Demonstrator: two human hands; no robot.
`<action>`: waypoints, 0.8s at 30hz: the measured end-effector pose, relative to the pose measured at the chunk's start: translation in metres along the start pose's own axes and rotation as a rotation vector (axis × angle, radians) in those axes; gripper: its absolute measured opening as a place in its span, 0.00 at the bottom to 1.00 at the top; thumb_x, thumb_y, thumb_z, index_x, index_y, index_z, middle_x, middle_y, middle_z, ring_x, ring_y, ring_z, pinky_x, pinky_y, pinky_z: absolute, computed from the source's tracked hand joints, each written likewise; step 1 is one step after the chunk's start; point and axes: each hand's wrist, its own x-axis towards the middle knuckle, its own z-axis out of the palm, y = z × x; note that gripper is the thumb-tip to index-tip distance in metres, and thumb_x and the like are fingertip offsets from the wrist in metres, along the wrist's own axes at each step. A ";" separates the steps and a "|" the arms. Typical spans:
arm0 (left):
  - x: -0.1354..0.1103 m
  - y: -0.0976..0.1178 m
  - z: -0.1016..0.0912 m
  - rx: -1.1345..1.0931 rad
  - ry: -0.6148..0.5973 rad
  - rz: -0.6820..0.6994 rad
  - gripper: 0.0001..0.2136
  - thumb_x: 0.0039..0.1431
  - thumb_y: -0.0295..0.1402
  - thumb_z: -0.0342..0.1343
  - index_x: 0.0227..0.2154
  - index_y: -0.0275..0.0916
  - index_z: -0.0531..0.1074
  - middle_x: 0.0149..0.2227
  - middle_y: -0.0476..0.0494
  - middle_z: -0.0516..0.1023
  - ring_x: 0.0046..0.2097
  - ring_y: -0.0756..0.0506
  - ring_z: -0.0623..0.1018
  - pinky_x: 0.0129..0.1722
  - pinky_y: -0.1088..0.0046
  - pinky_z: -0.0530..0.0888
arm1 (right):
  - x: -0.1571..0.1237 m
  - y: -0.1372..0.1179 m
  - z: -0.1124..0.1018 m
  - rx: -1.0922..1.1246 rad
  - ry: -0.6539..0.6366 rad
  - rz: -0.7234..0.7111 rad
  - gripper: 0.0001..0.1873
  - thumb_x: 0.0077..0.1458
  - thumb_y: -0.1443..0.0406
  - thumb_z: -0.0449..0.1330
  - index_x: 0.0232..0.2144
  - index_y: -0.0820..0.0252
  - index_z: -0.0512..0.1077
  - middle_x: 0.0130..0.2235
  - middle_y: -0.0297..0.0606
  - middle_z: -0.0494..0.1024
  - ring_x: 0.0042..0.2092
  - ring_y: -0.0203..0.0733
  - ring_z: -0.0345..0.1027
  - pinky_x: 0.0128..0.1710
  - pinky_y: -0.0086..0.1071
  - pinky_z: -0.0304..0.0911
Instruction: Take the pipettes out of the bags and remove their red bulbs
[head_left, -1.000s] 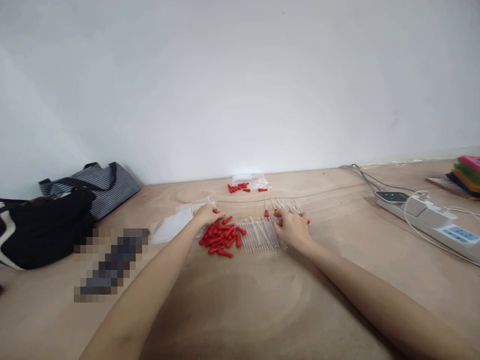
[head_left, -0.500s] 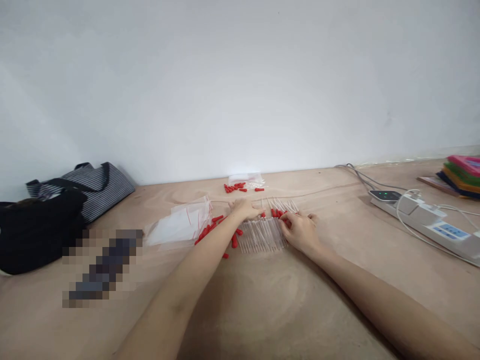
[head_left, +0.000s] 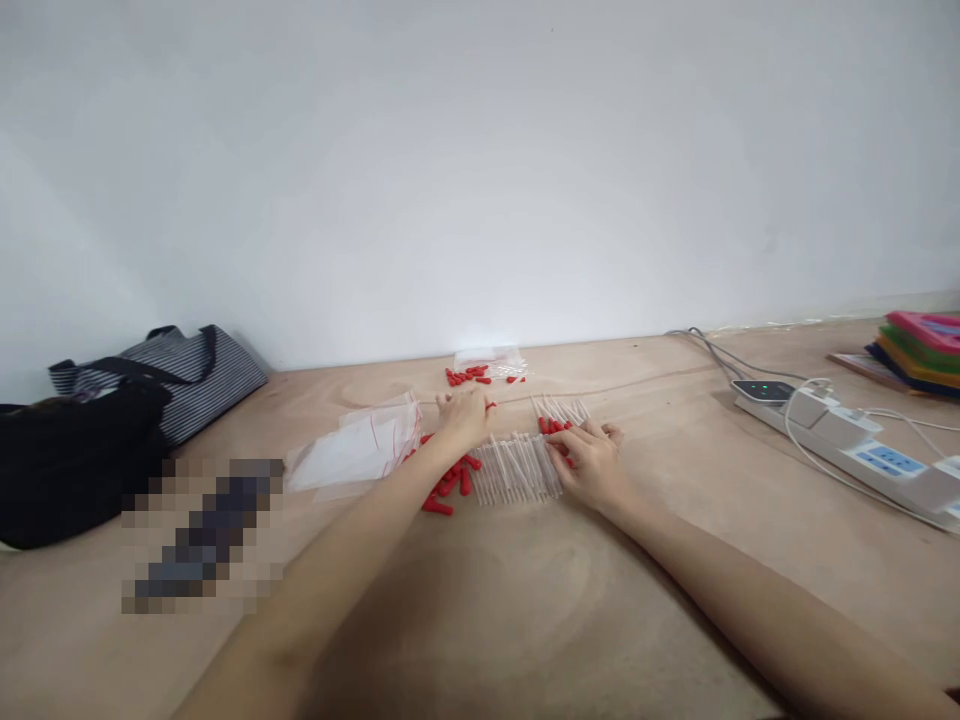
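On the wooden table lies a row of thin clear tubes (head_left: 517, 467) with a heap of small red caps (head_left: 448, 482) to its left. My left hand (head_left: 463, 420) hovers above the caps, fingers pinched on a red cap (head_left: 490, 406). My right hand (head_left: 589, 455) rests on the right end of the tubes, fingers curled on a tube; a few red-capped tubes (head_left: 551, 425) lie just beyond it. Clear zip bags (head_left: 360, 450) lie left of the caps.
More red caps on a small bag (head_left: 484, 372) lie near the wall. A striped bag (head_left: 187, 375) and a black bag (head_left: 75, 455) sit at left. A power strip (head_left: 847, 440) with cables and stacked coloured books (head_left: 919, 352) are at right.
My left hand went from the cap heap over to the tubes, then drew back left with a red cap pinched. My right hand shifted slightly along the tubes.
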 end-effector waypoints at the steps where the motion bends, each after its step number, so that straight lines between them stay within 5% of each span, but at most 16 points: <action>1: -0.016 -0.008 -0.004 0.007 0.033 0.037 0.08 0.54 0.34 0.46 0.32 0.37 0.68 0.37 0.39 0.74 0.43 0.39 0.70 0.45 0.57 0.56 | -0.002 -0.003 0.000 0.004 0.030 -0.054 0.09 0.52 0.65 0.51 0.27 0.56 0.71 0.26 0.33 0.74 0.33 0.37 0.61 0.38 0.35 0.42; 6: -0.089 -0.037 0.000 0.058 0.294 0.413 0.08 0.58 0.33 0.45 0.28 0.38 0.67 0.30 0.44 0.75 0.36 0.45 0.70 0.40 0.64 0.56 | -0.011 -0.028 0.003 0.005 0.138 -0.307 0.08 0.53 0.62 0.53 0.33 0.54 0.71 0.34 0.35 0.74 0.38 0.39 0.62 0.41 0.36 0.42; 9: -0.110 -0.040 0.009 0.043 0.389 0.501 0.08 0.58 0.32 0.46 0.26 0.39 0.67 0.28 0.47 0.75 0.33 0.47 0.70 0.38 0.66 0.56 | -0.017 -0.041 0.006 0.007 0.140 -0.438 0.07 0.54 0.63 0.53 0.35 0.51 0.70 0.33 0.31 0.75 0.38 0.37 0.63 0.43 0.37 0.40; 18: -0.115 -0.035 0.018 -0.026 0.430 0.511 0.08 0.58 0.35 0.47 0.29 0.41 0.70 0.30 0.49 0.76 0.35 0.48 0.70 0.38 0.66 0.55 | -0.024 -0.043 0.019 -0.033 0.107 -0.522 0.13 0.54 0.71 0.49 0.33 0.51 0.70 0.25 0.27 0.73 0.37 0.32 0.65 0.44 0.35 0.37; 24: -0.115 -0.037 0.008 -0.051 0.409 0.499 0.11 0.58 0.34 0.48 0.22 0.40 0.69 0.22 0.50 0.74 0.30 0.48 0.68 0.36 0.66 0.54 | -0.021 -0.046 0.014 -0.043 0.058 -0.538 0.11 0.55 0.69 0.48 0.25 0.57 0.68 0.20 0.28 0.69 0.33 0.32 0.62 0.45 0.36 0.37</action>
